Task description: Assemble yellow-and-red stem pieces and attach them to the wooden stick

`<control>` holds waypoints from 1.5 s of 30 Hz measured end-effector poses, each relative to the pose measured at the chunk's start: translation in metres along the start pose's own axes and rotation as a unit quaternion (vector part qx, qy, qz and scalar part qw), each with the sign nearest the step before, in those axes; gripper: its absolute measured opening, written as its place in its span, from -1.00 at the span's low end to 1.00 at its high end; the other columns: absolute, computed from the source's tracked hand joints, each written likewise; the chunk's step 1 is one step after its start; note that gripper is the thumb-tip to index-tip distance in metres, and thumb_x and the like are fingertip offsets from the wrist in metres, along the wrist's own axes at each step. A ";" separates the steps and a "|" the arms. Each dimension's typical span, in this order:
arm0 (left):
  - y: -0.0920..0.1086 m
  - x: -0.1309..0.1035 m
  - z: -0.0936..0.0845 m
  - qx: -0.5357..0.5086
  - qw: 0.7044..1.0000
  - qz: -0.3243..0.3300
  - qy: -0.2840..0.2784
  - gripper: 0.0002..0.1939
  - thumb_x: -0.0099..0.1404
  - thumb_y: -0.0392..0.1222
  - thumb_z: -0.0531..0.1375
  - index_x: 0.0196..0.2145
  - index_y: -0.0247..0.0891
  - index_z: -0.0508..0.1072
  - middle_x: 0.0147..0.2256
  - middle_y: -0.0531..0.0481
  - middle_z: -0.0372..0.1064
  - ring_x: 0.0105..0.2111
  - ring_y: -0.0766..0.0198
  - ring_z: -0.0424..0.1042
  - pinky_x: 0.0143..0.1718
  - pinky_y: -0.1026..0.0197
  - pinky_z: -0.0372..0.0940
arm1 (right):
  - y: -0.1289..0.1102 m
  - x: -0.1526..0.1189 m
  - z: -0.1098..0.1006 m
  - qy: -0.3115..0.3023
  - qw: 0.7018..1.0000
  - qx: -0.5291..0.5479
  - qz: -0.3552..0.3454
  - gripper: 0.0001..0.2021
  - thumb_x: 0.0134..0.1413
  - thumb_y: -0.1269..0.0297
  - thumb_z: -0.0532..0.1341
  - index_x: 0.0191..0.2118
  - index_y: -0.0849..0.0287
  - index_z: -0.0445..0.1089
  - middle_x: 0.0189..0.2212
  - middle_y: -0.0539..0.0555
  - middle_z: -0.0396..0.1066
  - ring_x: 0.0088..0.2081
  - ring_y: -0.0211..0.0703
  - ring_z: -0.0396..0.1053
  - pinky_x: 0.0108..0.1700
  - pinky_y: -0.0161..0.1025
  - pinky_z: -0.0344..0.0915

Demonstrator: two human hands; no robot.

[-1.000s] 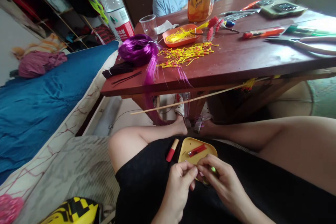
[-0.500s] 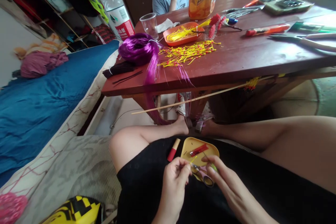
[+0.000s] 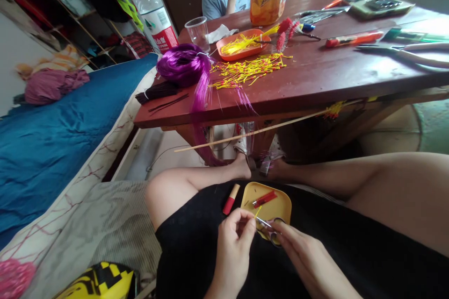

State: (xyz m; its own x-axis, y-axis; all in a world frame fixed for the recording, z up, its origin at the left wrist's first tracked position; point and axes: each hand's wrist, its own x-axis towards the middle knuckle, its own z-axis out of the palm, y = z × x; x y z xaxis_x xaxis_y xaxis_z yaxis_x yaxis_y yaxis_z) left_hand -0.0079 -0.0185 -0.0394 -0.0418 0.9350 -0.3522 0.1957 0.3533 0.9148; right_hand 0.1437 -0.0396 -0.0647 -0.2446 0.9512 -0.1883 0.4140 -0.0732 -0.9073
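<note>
While L grip (image 3: 238,236) pinches yellow strand (image 3: 258,211) nr tray (image 3: 282,203), R grip (image 3: 300,245) closed on scissors (image 3: 264,222) alongside; hold strand steady, fingertips clear.

Bare hands (image 3: 236,243); black cloth (image 3: 191,238) beneath them; beyond them, bare legs (image 3: 175,189) and pale shoes (image 3: 241,142)

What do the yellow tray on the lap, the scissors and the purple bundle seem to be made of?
Yellow tray: probably molded plastic, smooth; even color, rounded corners.
Scissors: blades look like polished metal, from their bright glint; handles mostly hidden, so hard to tell.
Purple bundle: glossy, likely synthetic fiber; its fine loose strands catch the light.
</note>
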 end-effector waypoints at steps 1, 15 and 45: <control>0.001 0.000 0.000 0.005 1.000 0.001 -0.001 -0.85 0.17 -0.16 0.13 -0.46 -0.29 0.39 -0.53 0.01 0.34 -0.53 0.31 0.29 -0.51 0.32 0.17 | 0.000 0.000 0.000 -0.004 1.000 -0.003 0.000 -0.74 0.19 0.23 -0.06 -0.18 0.05 0.34 -0.26 0.11 0.45 -0.28 -0.11 0.43 -0.25 -0.32 0.33; 0.005 -0.004 0.002 0.206 0.970 0.123 -0.042 -0.85 0.22 -0.30 0.05 -0.43 -0.25 0.41 -0.45 -0.02 0.39 -0.47 0.27 0.35 -0.43 0.30 0.20 | -0.008 0.007 0.003 -0.019 0.955 0.277 0.107 -0.75 0.08 0.07 0.11 -0.28 0.15 0.36 -0.48 0.03 0.31 -0.47 -0.25 0.25 -0.44 -0.38 0.22; 0.053 0.006 -0.038 0.433 0.895 0.064 -0.082 -0.61 0.18 -0.31 0.02 -0.02 -0.16 0.21 -0.24 -0.03 0.38 -0.26 0.18 0.38 -0.21 0.17 0.22 | -0.013 0.024 -0.038 0.089 0.881 0.444 0.135 -0.69 -0.08 0.02 0.26 -0.46 0.21 0.35 -0.68 -0.12 0.08 -0.63 -0.42 -0.13 -0.60 -0.42 -0.16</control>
State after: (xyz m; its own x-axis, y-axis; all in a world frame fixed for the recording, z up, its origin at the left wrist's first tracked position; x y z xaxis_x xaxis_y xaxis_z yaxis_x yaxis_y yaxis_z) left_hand -0.0345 0.0075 0.0146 0.1658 0.9241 -0.3442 0.8782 0.0204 0.4778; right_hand 0.1661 -0.0040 -0.0436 -0.0674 0.8895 -0.4519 -0.4326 -0.4342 -0.7901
